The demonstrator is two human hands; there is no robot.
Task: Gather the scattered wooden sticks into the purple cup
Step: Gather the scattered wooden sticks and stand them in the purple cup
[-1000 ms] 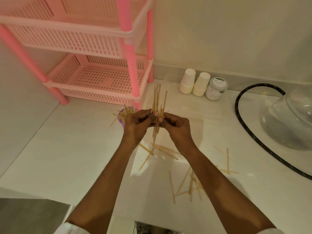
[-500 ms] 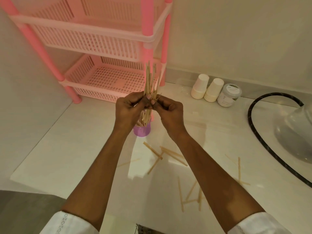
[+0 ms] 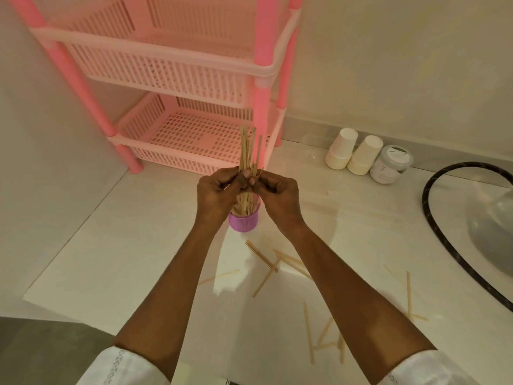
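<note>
Head view: two hands meet at the middle of the frame, the left hand (image 3: 218,194) and the right hand (image 3: 279,195) touching at the fingertips. The grip of each is narrow, pinching one upright bundle of wooden sticks (image 3: 248,152) whose tops fan out above the knuckles; the number in the bundle cannot be told. Directly below the hands one purple cup (image 3: 244,223) stands on the white table (image 3: 133,245) with more sticks in it. Roughly ten loose sticks (image 3: 262,257) lie flat on the table at lower centre and lower right, some crossing, so an exact count is unclear. At upper left stands one pink rack (image 3: 177,65) with two basket tiers showing. At upper right sit two upturned white paper cups (image 3: 341,148), touching, with one lidded jar (image 3: 391,163) just beside them. One black hose (image 3: 433,229) curves along the right edge.
</note>
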